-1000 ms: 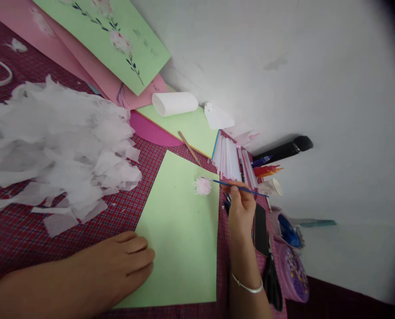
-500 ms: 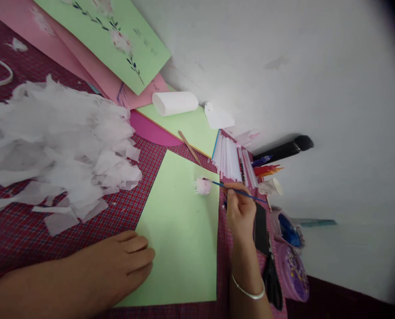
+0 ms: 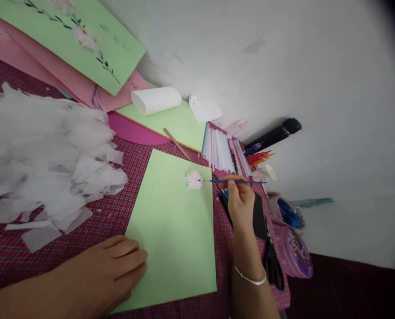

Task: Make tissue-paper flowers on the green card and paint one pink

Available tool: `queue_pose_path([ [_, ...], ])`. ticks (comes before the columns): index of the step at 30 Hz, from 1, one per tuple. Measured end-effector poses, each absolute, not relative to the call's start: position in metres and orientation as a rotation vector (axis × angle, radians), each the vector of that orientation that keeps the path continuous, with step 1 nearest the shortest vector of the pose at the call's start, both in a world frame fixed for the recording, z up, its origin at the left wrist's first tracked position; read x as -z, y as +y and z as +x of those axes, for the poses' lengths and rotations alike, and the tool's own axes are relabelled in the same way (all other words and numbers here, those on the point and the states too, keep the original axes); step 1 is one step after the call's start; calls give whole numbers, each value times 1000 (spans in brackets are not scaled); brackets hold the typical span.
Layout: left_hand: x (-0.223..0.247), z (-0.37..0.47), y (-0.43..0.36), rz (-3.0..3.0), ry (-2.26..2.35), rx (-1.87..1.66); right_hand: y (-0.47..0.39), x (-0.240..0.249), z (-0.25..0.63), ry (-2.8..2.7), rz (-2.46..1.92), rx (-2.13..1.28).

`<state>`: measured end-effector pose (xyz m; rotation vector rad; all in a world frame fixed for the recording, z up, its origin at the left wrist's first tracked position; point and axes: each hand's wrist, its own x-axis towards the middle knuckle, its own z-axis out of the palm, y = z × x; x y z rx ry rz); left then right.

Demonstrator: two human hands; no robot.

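Brush (image 3: 250,181), pinched by right hand (image 3: 240,201) right of frame centre, needs a light touch on pink tuft (image 3: 193,180), I judge remotely (left hand (image 3: 118,266), gripping nothing, rests on green paper (image 3: 177,248)).

The green sheet (image 3: 171,239) is smooth, matt paper; the pink blossom (image 3: 194,180) on it looks rough. The paintbrush handle (image 3: 256,182) appears smooth. The white strips (image 3: 54,155) resemble thin, crumpled, matt tissue. The tablecloth (image 3: 133,161) is woven cloth, the flat stick (image 3: 177,145) bare wood, the bangle (image 3: 253,282) glossy metal.
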<state>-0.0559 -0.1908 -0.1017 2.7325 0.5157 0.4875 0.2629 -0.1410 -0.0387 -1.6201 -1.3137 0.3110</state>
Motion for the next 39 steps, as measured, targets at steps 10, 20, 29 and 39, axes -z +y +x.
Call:
queue_pose_path([
  [10,103,-57,-189,2738,448,-641,-140,38,265,-1209,-1627,-378],
  [20,107,-62,-189,2741,426,-568,-137,44,272,-1131,-1564,-413],
  [29,101,-59,-188,2716,427,-633,-135,48,273,-1066,-1546,-457],
  [39,102,-61,-187,2728,423,-621,-128,53,275,-890,-1532,-606],
])
